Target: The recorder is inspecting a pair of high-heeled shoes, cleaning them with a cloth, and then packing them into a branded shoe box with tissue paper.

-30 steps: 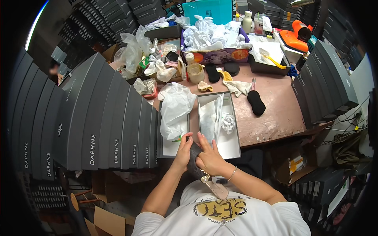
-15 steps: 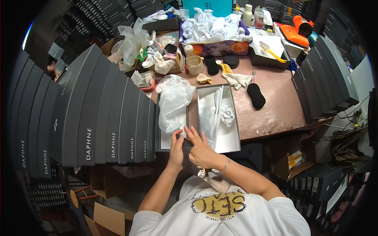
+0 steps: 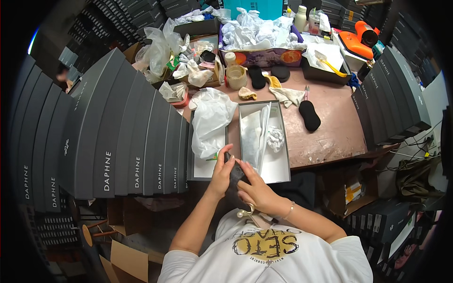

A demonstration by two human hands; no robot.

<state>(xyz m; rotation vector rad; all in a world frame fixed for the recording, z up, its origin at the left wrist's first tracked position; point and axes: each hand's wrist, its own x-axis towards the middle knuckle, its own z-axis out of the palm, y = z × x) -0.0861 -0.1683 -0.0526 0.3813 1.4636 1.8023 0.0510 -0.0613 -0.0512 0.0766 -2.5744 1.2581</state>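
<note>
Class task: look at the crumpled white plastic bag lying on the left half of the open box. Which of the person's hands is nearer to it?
Left. The left hand sits just below the plastic bag, close to its lower edge. The right hand lies lower and further right.

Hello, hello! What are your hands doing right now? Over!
Left hand and right hand both gripping a small dark item. Held at near edge of open box. White bag lies beside it, nothing blocking.
</note>
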